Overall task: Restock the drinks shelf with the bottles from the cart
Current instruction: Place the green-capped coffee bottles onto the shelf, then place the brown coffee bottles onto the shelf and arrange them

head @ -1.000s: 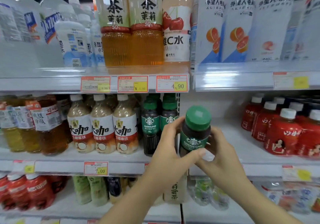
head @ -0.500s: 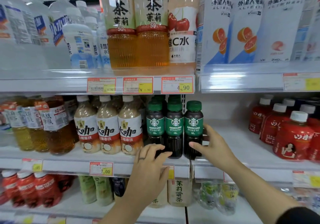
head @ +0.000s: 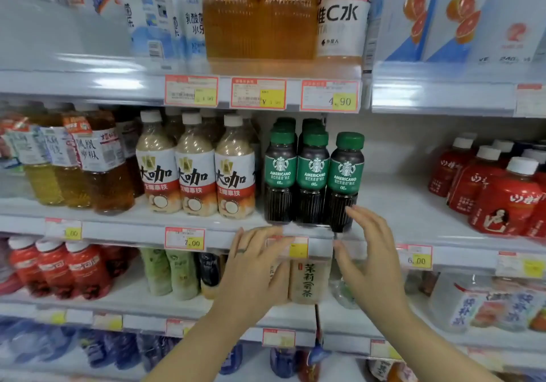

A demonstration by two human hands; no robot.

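Three dark Americano coffee bottles with green caps and green labels stand in a front row on the middle shelf (head: pixel 413 228), with more behind them. The rightmost bottle (head: pixel 345 175) stands upright at the shelf's front edge. My right hand (head: pixel 369 251) hovers just below and right of it, fingers spread, fingertips close to its base, holding nothing. My left hand (head: pixel 254 266) is below the shelf edge in front of the price strip, fingers relaxed and empty, a ring on one finger. The cart is out of view.
Milk-coffee bottles (head: pixel 195 172) stand left of the Americanos, amber tea bottles (head: pixel 97 163) further left. Red bottles (head: pixel 508 198) fill the shelf's right end, with bare shelf between them and the Americanos. Tall bottles and cartons stand above, more drinks on lower shelves.
The bottle I held in both hands a second ago now stands on the shelf as the third in the row. Both hands have let go and drawn back below the shelf edge.
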